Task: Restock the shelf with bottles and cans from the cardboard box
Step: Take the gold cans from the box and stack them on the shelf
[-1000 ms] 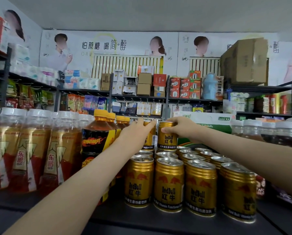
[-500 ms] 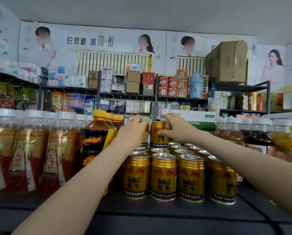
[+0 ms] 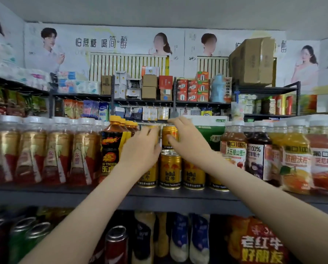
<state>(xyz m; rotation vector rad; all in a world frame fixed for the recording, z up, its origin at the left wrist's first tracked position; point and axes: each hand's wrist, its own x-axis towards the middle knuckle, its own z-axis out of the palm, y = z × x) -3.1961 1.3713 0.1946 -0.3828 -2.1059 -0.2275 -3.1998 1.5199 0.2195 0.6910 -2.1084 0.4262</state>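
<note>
We see a gold Red Bull can [image 3: 169,137] stacked on the lower gold cans [image 3: 170,171] toward the back of the dark shelf [image 3: 159,200], with the right hand [image 3: 187,141] beside it, fingers spread and not gripping. The left hand [image 3: 142,149] curls around a second stacked can [image 3: 153,130] (mostly hidden). Brown bottles with white caps [image 3: 31,151] fill the shelf's left end and juice bottles [image 3: 296,155] its right.

Gold Red Bull cans [image 3: 170,171] are standing upright in rows at the middle of the dark shelf [image 3: 45,195], labels facing out. Two more gold cans [image 3: 169,136] are sitting upright on top of the back rows, side by side. Brown tea bottles with white caps [image 3: 31,151] are lining the shelf to the left, juice bottles [image 3: 295,159] to the right.
</note>
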